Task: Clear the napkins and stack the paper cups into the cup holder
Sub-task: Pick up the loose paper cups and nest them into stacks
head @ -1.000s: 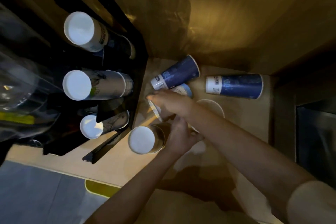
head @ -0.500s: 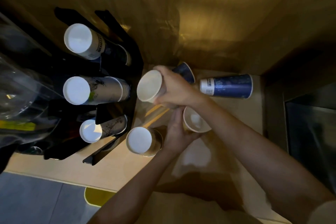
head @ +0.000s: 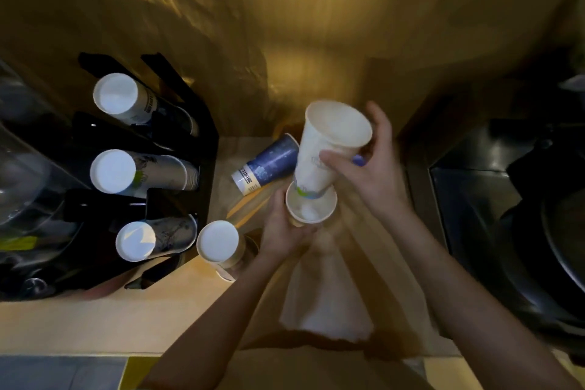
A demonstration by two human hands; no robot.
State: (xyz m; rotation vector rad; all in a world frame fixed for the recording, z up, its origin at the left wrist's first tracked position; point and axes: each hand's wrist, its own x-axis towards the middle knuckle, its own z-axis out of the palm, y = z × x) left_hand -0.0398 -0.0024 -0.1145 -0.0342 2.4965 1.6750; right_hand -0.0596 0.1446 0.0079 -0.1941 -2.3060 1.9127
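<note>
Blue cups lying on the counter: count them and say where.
1: the blue cup lies on its side behind the hands, right of the black cup holder. Others may be hidden behind the right hand.

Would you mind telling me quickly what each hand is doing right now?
Left hand: closed around the lower white cup, mouth up.
Right hand: closed on the tall white cup, its base entering the lower cup.

Wooden counter — napkin, blue cup, cup holder.

The right hand lowers a white cup into the cup held by the left hand; cup holder at nine o'clock.
</note>
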